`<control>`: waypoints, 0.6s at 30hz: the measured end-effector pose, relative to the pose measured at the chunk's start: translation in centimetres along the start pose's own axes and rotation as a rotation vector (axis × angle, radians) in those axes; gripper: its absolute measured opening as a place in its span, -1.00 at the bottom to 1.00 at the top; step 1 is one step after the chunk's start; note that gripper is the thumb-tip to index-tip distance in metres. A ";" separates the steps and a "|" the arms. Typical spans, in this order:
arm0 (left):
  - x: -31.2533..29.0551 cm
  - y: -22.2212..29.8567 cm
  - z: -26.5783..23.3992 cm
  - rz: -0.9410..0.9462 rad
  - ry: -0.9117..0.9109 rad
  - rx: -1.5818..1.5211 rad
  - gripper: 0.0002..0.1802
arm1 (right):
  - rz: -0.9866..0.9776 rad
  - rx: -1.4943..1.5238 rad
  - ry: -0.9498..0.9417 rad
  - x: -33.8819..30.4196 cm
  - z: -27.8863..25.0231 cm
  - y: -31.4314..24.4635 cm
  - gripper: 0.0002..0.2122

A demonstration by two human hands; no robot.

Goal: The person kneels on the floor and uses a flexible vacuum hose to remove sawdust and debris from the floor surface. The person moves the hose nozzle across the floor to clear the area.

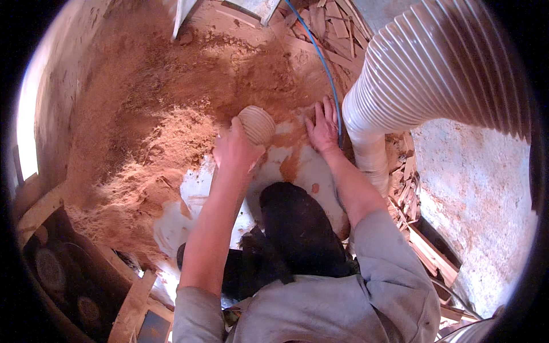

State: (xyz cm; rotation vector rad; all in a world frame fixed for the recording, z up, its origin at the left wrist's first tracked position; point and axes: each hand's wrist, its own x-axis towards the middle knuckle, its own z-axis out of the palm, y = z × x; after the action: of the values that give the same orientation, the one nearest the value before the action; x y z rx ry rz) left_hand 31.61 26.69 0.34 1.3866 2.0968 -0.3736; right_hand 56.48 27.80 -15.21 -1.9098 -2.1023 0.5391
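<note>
My left hand (237,147) is closed round a rounded, ribbed tan piece (257,124), and what its hidden end looks like I cannot see. Around it lies a broad heap of reddish-brown sawdust (171,134), piled deepest to the left and far side. My right hand (324,127) is open, fingers stretched forward, beside a blue hose (325,62) and next to the sawdust's right edge. Under both hands a pale, smooth surface (311,171) shows through, with patches of sawdust on it.
A large ribbed duct (434,68) bends down on the right. Wood scraps (337,26) lie at the far right, with more offcuts (406,197) below the duct. Wooden frame pieces (134,303) stand at the lower left. A dusty wall (474,211) rises on the right.
</note>
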 end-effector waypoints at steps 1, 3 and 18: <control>0.8 0.7 -0.5 0.002 -0.021 -0.003 -0.04 | 0.002 -0.023 -0.028 0.0 0.3 0.0 -0.41; 2.2 2.2 -1.5 -0.017 -0.049 -0.002 -0.04 | 0.018 -0.028 -0.059 0.1 0.5 -0.1 -0.40; 10.0 6.5 -6.8 0.098 0.037 0.085 -0.15 | 0.010 0.022 -0.093 0.4 -0.1 -0.1 -0.36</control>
State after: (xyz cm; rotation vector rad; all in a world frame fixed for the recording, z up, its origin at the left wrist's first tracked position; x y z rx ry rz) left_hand 32.45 40.42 0.14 1.5499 2.0542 -0.4039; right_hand 56.35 28.15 -15.10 -1.9195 -2.1348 0.6618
